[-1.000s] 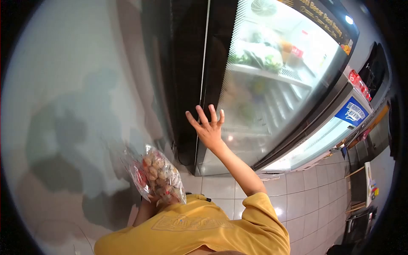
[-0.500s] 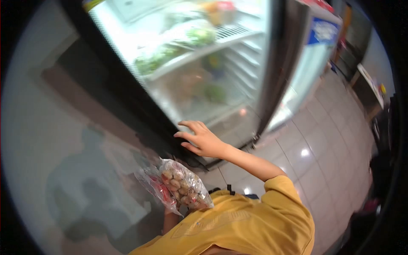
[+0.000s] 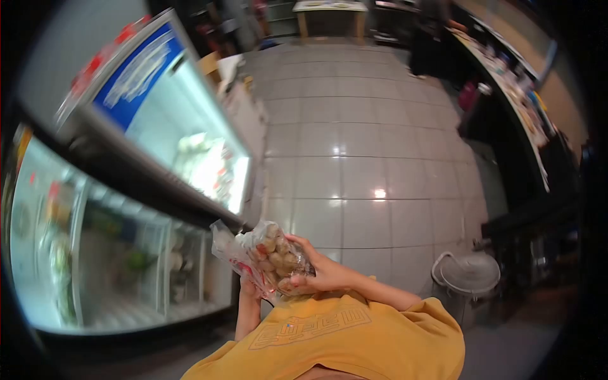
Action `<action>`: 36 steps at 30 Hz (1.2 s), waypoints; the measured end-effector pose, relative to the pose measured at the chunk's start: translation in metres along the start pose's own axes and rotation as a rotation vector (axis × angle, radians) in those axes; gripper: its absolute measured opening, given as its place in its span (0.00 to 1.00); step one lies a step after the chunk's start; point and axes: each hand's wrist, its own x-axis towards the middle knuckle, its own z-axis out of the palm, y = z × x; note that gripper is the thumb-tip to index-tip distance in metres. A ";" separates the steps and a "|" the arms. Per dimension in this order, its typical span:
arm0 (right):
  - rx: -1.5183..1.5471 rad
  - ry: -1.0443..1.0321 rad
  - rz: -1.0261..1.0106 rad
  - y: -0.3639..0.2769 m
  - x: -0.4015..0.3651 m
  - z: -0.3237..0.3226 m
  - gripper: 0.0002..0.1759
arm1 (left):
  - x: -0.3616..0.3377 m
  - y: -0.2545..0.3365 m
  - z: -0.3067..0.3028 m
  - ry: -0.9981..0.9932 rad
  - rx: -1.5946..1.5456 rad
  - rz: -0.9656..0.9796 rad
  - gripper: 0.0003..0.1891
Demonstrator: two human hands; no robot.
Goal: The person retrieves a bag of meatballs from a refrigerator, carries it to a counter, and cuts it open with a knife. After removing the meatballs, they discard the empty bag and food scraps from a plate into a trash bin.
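A clear plastic bag of round, pale brown pieces [image 3: 278, 261], which look like mushrooms, is held in front of my chest. Red print shows on its loose plastic side. My right hand [image 3: 322, 269] is closed around the bag's right side, the thumb in front and the fingers behind. At the lower left, my left hand [image 3: 250, 289] grips the bag from below, most of its fingers hidden by the plastic.
On my left stand a lit glass-fronted fridge [image 3: 215, 297] with vegetables and a second display fridge with a blue sign [image 3: 140, 73]. Tiled floor [image 3: 373, 152] stretches ahead. A round stool [image 3: 467, 273] and long counter [image 3: 516, 107] are at right. A person in dark clothes [image 3: 430, 38] stands far off.
My view has swung right, from the fridge towards the room. My right hand, spread by the fridge's edge before, has come down onto the bag. The left hand still holds the bag.
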 end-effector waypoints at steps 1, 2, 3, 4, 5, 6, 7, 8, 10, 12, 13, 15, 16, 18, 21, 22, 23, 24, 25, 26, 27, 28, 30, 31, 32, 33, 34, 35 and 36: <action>-0.015 0.062 0.002 -0.013 -0.016 -0.017 0.53 | 0.020 -0.020 0.005 -0.070 -0.040 -0.069 0.38; -0.043 0.195 0.028 0.032 0.003 -0.028 0.53 | 0.046 -0.041 -0.021 -0.116 -0.073 -0.112 0.37; -0.057 0.330 0.042 0.038 -0.006 -0.049 0.53 | 0.066 -0.055 -0.017 -0.168 -0.133 -0.162 0.36; -0.052 0.372 0.053 0.035 -0.007 -0.062 0.53 | 0.088 -0.068 -0.008 -0.216 -0.190 -0.215 0.34; -0.046 0.467 0.099 0.034 -0.014 -0.085 0.54 | 0.111 -0.080 0.004 -0.184 -0.164 -0.321 0.33; -0.042 0.559 0.146 0.031 -0.020 -0.104 0.54 | 0.131 -0.090 0.018 -0.154 -0.136 -0.422 0.32; -0.042 0.594 0.155 0.032 -0.025 -0.123 0.54 | 0.150 -0.102 0.018 -0.169 -0.144 -0.455 0.32; -0.036 0.640 0.159 0.035 -0.027 -0.142 0.55 | 0.171 -0.112 0.009 -0.182 -0.084 -0.529 0.32; -0.029 0.727 0.155 0.043 -0.027 -0.175 0.55 | 0.211 -0.130 0.014 -0.147 -0.079 -0.612 0.29; 0.052 0.751 0.200 0.051 -0.026 -0.216 0.55 | 0.256 -0.147 0.030 -0.156 -0.041 -0.675 0.30; 0.061 0.802 0.190 0.057 -0.024 -0.237 0.55 | 0.283 -0.156 0.036 -0.147 -0.009 -0.702 0.30; 0.089 0.866 0.134 0.068 -0.017 -0.281 0.57 | 0.333 -0.180 0.041 -0.170 0.019 -0.745 0.30; 0.085 0.918 0.120 0.071 -0.016 -0.299 0.57 | 0.358 -0.189 0.041 -0.159 0.035 -0.743 0.30; 0.109 1.056 0.173 0.069 -0.007 -0.341 0.56 | 0.432 -0.215 0.030 -0.206 0.032 -0.872 0.30; 0.318 1.185 0.086 0.052 -0.004 -0.405 0.54 | 0.515 -0.241 0.068 -0.277 0.023 -1.019 0.30; 0.335 1.212 0.004 0.062 -0.004 -0.428 0.52 | 0.544 -0.250 0.087 -0.345 0.105 -1.032 0.30; 0.320 1.239 -0.005 0.069 -0.006 -0.446 0.52 | 0.566 -0.258 0.098 -0.408 0.182 -1.040 0.29; 0.361 1.293 -0.024 0.069 -0.008 -0.467 0.52 | 0.594 -0.276 0.106 -0.408 0.173 -1.122 0.29; 0.415 1.347 -0.042 0.069 -0.009 -0.479 0.52 | 0.614 -0.287 0.112 -0.411 0.180 -1.148 0.29; 0.449 1.387 0.002 0.065 -0.013 -0.494 0.51 | 0.636 -0.302 0.120 -0.431 0.196 -1.215 0.29; 0.455 1.409 -0.005 0.061 -0.014 -0.509 0.51 | 0.658 -0.317 0.133 -0.458 0.210 -1.276 0.29; 0.399 1.475 -0.053 0.057 -0.015 -0.525 0.49 | 0.676 -0.328 0.147 -0.497 0.243 -1.319 0.30; 0.371 1.556 -0.086 0.051 -0.023 -0.556 0.47 | 0.709 -0.358 0.165 -0.565 0.293 -1.347 0.32; 0.375 1.578 -0.091 0.049 -0.028 -0.577 0.47 | 0.727 -0.374 0.175 -0.607 0.336 -1.361 0.34; 0.331 1.607 -0.098 0.048 -0.035 -0.596 0.47 | 0.747 -0.389 0.186 -0.611 0.390 -1.396 0.37; 0.284 1.636 -0.105 0.049 -0.042 -0.618 0.46 | 0.767 -0.405 0.195 -0.625 0.393 -1.413 0.37; 0.289 1.659 -0.106 0.051 -0.048 -0.640 0.46 | 0.786 -0.420 0.204 -0.657 0.385 -1.395 0.37; 0.237 1.686 -0.113 0.052 -0.058 -0.667 0.45 | 0.806 -0.440 0.215 -0.692 0.369 -1.371 0.37; 0.190 1.710 -0.113 0.053 -0.069 -0.691 0.45 | 0.825 -0.464 0.223 -0.634 0.341 -1.349 0.35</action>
